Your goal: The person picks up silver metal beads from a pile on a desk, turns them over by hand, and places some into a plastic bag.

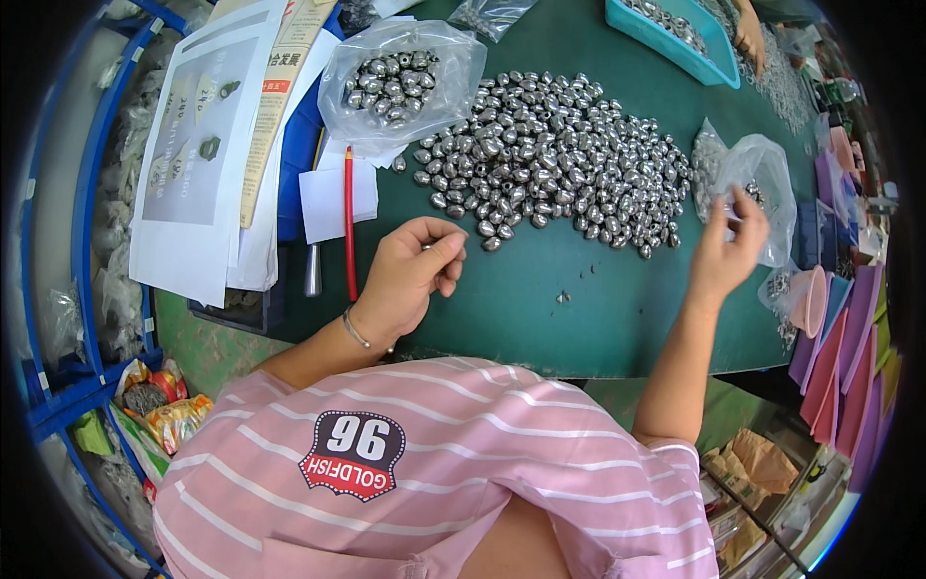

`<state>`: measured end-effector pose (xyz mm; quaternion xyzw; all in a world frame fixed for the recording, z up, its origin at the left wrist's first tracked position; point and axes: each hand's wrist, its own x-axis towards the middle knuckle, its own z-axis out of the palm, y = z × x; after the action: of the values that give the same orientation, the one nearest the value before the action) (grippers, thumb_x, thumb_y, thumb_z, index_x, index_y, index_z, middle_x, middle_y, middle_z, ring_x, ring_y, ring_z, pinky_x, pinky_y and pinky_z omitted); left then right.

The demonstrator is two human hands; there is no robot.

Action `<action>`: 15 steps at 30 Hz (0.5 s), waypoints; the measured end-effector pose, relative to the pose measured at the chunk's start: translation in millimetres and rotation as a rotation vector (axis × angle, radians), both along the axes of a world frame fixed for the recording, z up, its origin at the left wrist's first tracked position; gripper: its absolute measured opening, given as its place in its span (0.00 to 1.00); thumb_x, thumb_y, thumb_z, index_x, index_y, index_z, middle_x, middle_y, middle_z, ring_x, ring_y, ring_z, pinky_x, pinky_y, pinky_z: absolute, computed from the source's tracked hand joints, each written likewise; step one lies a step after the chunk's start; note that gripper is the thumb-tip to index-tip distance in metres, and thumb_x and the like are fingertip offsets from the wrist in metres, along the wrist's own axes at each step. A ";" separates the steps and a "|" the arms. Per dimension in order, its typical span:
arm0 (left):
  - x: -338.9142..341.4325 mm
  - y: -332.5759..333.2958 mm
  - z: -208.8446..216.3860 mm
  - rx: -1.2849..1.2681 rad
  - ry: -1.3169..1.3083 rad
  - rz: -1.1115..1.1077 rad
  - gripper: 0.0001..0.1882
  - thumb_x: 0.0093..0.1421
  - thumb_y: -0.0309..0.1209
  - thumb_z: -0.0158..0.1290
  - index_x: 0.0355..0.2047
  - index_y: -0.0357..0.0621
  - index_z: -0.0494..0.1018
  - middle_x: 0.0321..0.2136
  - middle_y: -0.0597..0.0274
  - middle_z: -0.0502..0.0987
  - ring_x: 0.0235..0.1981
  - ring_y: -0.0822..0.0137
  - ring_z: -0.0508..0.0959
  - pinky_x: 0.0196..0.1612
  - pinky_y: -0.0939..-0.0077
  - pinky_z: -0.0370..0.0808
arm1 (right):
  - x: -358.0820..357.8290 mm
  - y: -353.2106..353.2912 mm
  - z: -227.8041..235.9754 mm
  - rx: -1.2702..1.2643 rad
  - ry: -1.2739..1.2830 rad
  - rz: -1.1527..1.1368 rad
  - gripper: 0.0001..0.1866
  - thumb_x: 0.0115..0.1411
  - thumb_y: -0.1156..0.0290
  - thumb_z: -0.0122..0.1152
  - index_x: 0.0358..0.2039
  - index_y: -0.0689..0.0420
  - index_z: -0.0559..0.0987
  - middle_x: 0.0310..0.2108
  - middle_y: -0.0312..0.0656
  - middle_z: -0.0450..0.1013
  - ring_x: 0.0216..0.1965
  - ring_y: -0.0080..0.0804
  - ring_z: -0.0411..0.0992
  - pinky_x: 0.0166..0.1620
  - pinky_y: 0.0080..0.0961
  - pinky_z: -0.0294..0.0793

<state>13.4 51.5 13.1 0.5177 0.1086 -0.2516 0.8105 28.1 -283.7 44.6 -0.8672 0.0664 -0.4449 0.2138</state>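
Note:
A wide heap of shiny, egg-shaped metal beads [569, 154] with holes lies across the middle of the green table. Nearer to me, left of the heap's front edge, my left hand [417, 265] is closed with its fingers curled in. A small glint shows by its thumb, but what it holds is mostly hidden. On the right, my right hand [730, 249] is raised at the near side of an open clear plastic bag [775, 207] with small metal parts in it. Its fingers are bent and apart, with nothing visible between them.
Another clear bag [333, 101] holds more beads at the back left. Beside it are a red pencil [349, 222], white paper slips [323, 205] and printed sheets [193, 174]. Another person's hand [749, 39] is by a turquoise tray [719, 68]. Blue shelving [92, 193] stands left.

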 end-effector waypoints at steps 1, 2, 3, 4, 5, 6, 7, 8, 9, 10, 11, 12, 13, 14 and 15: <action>0.6 1.3 0.1 -0.012 -0.005 0.053 0.07 0.63 0.28 0.51 0.39 0.38 0.70 0.28 0.64 0.72 0.24 0.76 0.71 0.23 0.83 0.67 | -1.7 19.2 -3.8 -0.018 0.095 0.145 0.12 0.52 0.81 0.61 0.38 0.61 0.78 0.36 0.43 0.74 0.38 0.37 0.70 0.42 0.28 0.70; 1.6 2.0 0.1 -0.023 -0.008 0.092 0.07 0.63 0.28 0.51 0.40 0.38 0.70 0.28 0.64 0.72 0.24 0.76 0.71 0.22 0.83 0.67 | -1.2 45.5 -7.1 -0.098 0.091 0.324 0.13 0.48 0.84 0.59 0.36 0.60 0.78 0.35 0.44 0.74 0.39 0.41 0.71 0.44 0.33 0.70; 2.7 3.1 -1.3 -0.048 -0.031 0.141 0.08 0.64 0.27 0.50 0.43 0.40 0.69 0.28 0.64 0.71 0.24 0.76 0.70 0.23 0.83 0.66 | -3.9 78.9 -5.6 -0.130 0.244 0.500 0.13 0.46 0.84 0.58 0.35 0.59 0.79 0.37 0.46 0.74 0.41 0.45 0.71 0.46 0.36 0.70; 5.4 2.5 1.3 -0.049 -0.040 0.185 0.08 0.64 0.27 0.50 0.43 0.40 0.68 0.28 0.65 0.71 0.24 0.76 0.70 0.23 0.83 0.66 | -3.6 100.3 -17.1 -0.135 0.259 0.703 0.14 0.45 0.82 0.59 0.35 0.58 0.79 0.37 0.45 0.74 0.42 0.45 0.72 0.47 0.37 0.70; 8.4 1.1 3.5 -0.054 -0.048 0.224 0.09 0.64 0.27 0.49 0.44 0.41 0.68 0.28 0.65 0.71 0.24 0.75 0.70 0.23 0.83 0.66 | -0.7 121.3 -21.7 -0.136 0.281 0.866 0.15 0.45 0.79 0.59 0.37 0.58 0.78 0.40 0.45 0.74 0.44 0.45 0.71 0.49 0.38 0.70; 10.9 0.2 5.0 -0.058 -0.054 0.267 0.09 0.64 0.27 0.49 0.44 0.41 0.68 0.29 0.65 0.70 0.25 0.75 0.69 0.23 0.83 0.66 | 3.7 140.4 -25.2 -0.187 0.244 0.949 0.14 0.48 0.78 0.61 0.38 0.58 0.78 0.42 0.46 0.73 0.45 0.45 0.72 0.47 0.38 0.71; 13.1 3.2 5.4 -0.056 -0.094 0.278 0.10 0.64 0.27 0.49 0.45 0.42 0.67 0.29 0.65 0.70 0.25 0.75 0.70 0.23 0.83 0.66 | 6.6 157.9 -22.3 -0.234 0.288 0.978 0.14 0.49 0.76 0.58 0.39 0.58 0.78 0.45 0.44 0.72 0.50 0.42 0.70 0.51 0.39 0.69; 13.6 6.2 6.1 -0.046 -0.103 0.287 0.10 0.64 0.27 0.49 0.45 0.42 0.67 0.29 0.64 0.70 0.25 0.75 0.70 0.24 0.83 0.66 | 10.9 169.7 -28.8 -0.285 0.313 0.987 0.14 0.50 0.73 0.57 0.39 0.57 0.78 0.48 0.42 0.71 0.53 0.40 0.68 0.54 0.40 0.66; 14.1 8.4 6.8 -0.042 -0.114 0.293 0.10 0.64 0.27 0.49 0.45 0.42 0.67 0.29 0.64 0.70 0.26 0.75 0.70 0.24 0.82 0.66 | 17.9 178.5 -37.6 -0.306 0.315 0.977 0.14 0.50 0.72 0.55 0.39 0.57 0.77 0.48 0.41 0.70 0.53 0.38 0.67 0.54 0.39 0.66; 14.4 10.5 7.2 -0.039 -0.125 0.297 0.10 0.64 0.27 0.49 0.45 0.42 0.67 0.29 0.64 0.70 0.26 0.75 0.70 0.24 0.82 0.66 | 22.8 181.8 -42.8 -0.327 0.317 0.964 0.14 0.51 0.71 0.53 0.39 0.56 0.77 0.48 0.40 0.70 0.53 0.37 0.66 0.54 0.37 0.65; 13.1 14.4 6.4 -0.030 -0.117 0.283 0.10 0.64 0.27 0.49 0.45 0.42 0.67 0.30 0.64 0.71 0.26 0.75 0.70 0.25 0.81 0.66 | 23.9 179.9 -42.3 -0.355 0.337 0.984 0.14 0.51 0.71 0.53 0.39 0.56 0.78 0.47 0.39 0.70 0.52 0.37 0.66 0.53 0.36 0.65; 13.0 14.1 8.2 -0.033 -0.098 0.284 0.10 0.63 0.26 0.49 0.45 0.40 0.67 0.30 0.63 0.71 0.27 0.74 0.70 0.25 0.81 0.67 | 24.1 176.1 -41.4 -0.382 0.357 1.002 0.14 0.51 0.71 0.53 0.39 0.56 0.78 0.46 0.39 0.70 0.52 0.36 0.66 0.52 0.36 0.66; 13.7 13.4 10.8 -0.036 -0.079 0.285 0.10 0.63 0.25 0.49 0.45 0.39 0.67 0.29 0.63 0.71 0.27 0.74 0.71 0.25 0.81 0.68 | 23.8 171.5 -40.8 -0.409 0.378 1.018 0.14 0.51 0.71 0.53 0.38 0.56 0.78 0.45 0.38 0.71 0.51 0.35 0.66 0.51 0.35 0.66; 13.3 12.6 12.1 -0.041 -0.053 0.290 0.11 0.62 0.24 0.50 0.44 0.37 0.67 0.28 0.62 0.71 0.27 0.74 0.72 0.25 0.81 0.69 | 20.7 165.0 -41.8 -0.393 0.367 1.038 0.13 0.51 0.70 0.53 0.38 0.56 0.78 0.45 0.37 0.71 0.51 0.35 0.67 0.50 0.34 0.66; 15.5 11.8 13.0 -0.056 -0.042 0.286 0.10 0.62 0.23 0.49 0.44 0.37 0.67 0.29 0.62 0.71 0.29 0.73 0.73 0.27 0.81 0.70 | 16.6 156.5 -43.3 -0.377 0.356 1.058 0.13 0.51 0.70 0.54 0.38 0.56 0.78 0.44 0.37 0.71 0.50 0.35 0.67 0.50 0.34 0.66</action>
<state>28.9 63.3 26.1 0.4794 0.1573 -0.1256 0.8542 44.7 -127.2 1.3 -0.8669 -0.4206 -0.1294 0.2342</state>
